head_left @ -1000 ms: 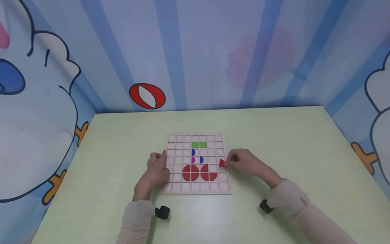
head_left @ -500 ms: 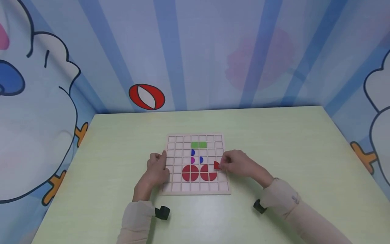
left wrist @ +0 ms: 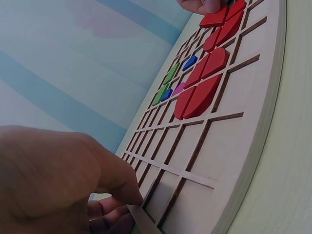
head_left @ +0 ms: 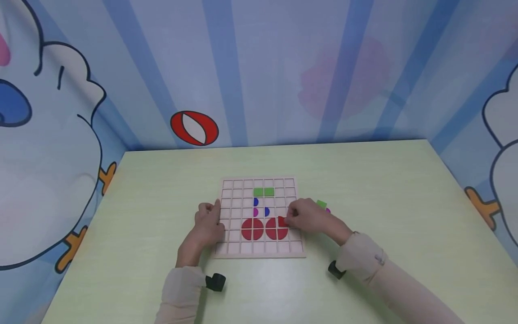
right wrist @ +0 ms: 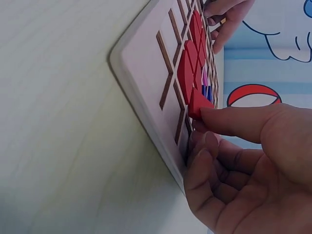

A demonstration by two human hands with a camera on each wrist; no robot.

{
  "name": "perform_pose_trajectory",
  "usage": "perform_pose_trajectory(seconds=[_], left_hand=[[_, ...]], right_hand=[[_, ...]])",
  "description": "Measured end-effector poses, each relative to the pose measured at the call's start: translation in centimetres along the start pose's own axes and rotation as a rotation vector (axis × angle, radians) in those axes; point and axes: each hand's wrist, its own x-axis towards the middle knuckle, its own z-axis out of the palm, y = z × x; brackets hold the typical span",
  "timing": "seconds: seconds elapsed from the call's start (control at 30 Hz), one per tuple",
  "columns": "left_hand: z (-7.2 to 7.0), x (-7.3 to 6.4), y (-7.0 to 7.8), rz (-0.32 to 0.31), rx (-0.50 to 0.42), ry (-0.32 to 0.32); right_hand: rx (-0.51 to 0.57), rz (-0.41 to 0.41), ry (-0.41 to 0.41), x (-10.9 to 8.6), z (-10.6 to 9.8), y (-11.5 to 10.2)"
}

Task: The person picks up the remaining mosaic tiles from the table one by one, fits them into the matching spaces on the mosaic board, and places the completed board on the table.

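Note:
A pale wooden grid board (head_left: 234,247) lies on the table. My left hand (head_left: 208,225) holds its left edge, thumb at the rim in the left wrist view. Between thumb and fingers of my right hand (head_left: 309,216) is a red quarter-circle piece (right wrist: 197,103), pinched and tilted over the upper right of the right-hand red circle. Three red quarters (head_left: 277,233) form the rest of that circle. Left of it sits a whole red circle (head_left: 252,229) of quarters. Two green squares (head_left: 264,192), blue half-circles (head_left: 267,211) and a magenta half-circle (head_left: 256,212) lie in cells above.
Beyond my right hand, a loose green piece (head_left: 321,204) and a magenta piece (head_left: 328,210) lie on the table (head_left: 384,193), partly hidden by the hand. A blue striped wall (head_left: 267,90) with cartoon pictures stands behind the table.
My right hand has moved left with the red quarter-circle, from the board's right edge to the right-hand red circle. Loose pieces behind it have come into view. My left hand stays put.

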Motion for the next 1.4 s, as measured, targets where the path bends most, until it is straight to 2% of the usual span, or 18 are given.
perform_pose_trajectory(seconds=[0.2,0.47,0.7,1.1,1.4], left_hand=[[0.0,0.1,-0.1,-0.001,-0.006,-0.005],[0.0,0.1,-0.3,0.052,0.016,0.006],[-0.1,0.0,-0.4,0.054,0.018,0.003],[-0.1,0.0,-0.2,0.05,0.013,-0.003],[-0.1,0.0,-0.2,0.043,0.008,-0.007]], right_hand=[[-0.035,0.024,-0.026,0.2,-0.1,-0.5],[-0.071,0.041,-0.053,0.5,-0.2,-0.9],[-0.072,0.058,-0.058,0.6,-0.1,-1.1],[-0.069,0.055,-0.03,0.6,0.2,-0.7],[-0.04,0.014,-0.031,0.3,0.1,-0.3]])
